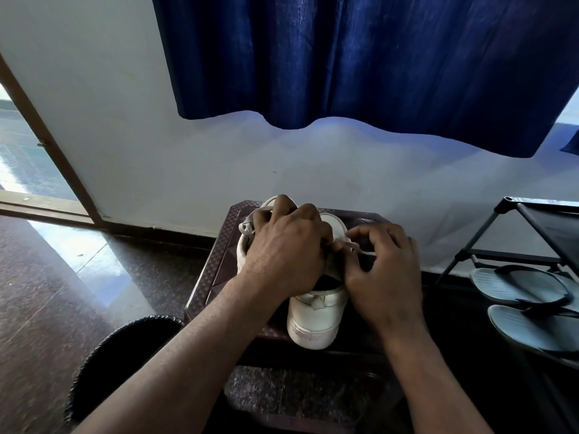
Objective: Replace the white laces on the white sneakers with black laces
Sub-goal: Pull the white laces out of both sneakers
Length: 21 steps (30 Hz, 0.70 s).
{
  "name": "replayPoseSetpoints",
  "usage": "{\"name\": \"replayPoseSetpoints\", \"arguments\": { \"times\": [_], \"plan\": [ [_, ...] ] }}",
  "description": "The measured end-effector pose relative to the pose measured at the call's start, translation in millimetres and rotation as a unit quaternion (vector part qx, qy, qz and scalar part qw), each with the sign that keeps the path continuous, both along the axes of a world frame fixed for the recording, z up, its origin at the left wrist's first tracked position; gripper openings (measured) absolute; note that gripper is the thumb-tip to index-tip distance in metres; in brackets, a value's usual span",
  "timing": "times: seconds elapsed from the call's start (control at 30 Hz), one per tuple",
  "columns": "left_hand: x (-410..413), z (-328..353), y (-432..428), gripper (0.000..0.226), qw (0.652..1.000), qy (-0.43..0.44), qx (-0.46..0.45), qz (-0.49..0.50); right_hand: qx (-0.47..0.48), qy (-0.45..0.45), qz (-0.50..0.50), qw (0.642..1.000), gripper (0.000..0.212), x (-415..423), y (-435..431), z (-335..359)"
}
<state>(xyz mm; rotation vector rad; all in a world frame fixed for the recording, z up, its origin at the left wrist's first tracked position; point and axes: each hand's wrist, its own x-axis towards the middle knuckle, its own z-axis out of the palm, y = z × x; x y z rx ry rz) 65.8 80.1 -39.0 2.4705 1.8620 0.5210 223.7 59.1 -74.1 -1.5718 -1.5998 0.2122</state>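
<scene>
White laces not out yet, no black ones anywhere in view

The near sneaker (316, 317) sits on the dark stool (216, 264), heel toward the person and toe pointing away. Just past its collar, the right hand (382, 270) pinches the white lace (349, 244). The left hand (288, 252), fingers curled, seems to pinch the same lace from the other side, half covering the far sneaker (247, 242). The lace sits between both thumbs, so it probably pulls up and toward the heel.

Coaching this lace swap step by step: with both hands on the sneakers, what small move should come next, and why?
Probably pull the white lace loose with the right hand, which pinches it, while the left hand holds the sneakers steady. White lace is still on both sneakers, so removal likely comes first.
</scene>
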Motion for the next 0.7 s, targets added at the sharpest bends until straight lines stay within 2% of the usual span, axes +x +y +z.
{"name": "replayPoseSetpoints", "arguments": {
  "times": [0.1,0.27,0.47,0.57,0.7],
  "plan": [
    [-0.5,-0.4,-0.4,0.024,1.0,-0.006,0.007,-0.001,-0.014,0.039,0.042,0.998,0.024,-3.6,-0.7,-3.3],
    [0.7,2.3,-0.6,0.03,1.0,-0.003,-0.022,-0.004,-0.019,0.093,-0.018,0.995,0.026,-9.5,-2.0,1.3],
    [1.3,3.3,-1.6,0.022,1.0,0.001,-0.011,-0.005,-0.037,0.098,-0.013,0.994,0.021,-12.5,-2.7,0.2],
    [0.5,1.4,-1.0,0.014,1.0,-0.007,0.003,-0.013,-0.043,0.1,-0.006,0.994,0.031,-14.8,-3.5,-0.7],
    [-2.1,-0.6,2.6,0.004,0.992,-0.122,0.0,-0.01,-0.031,0.097,-0.011,0.995,0.032,-13.8,-3.1,-3.7]
  ]
}}
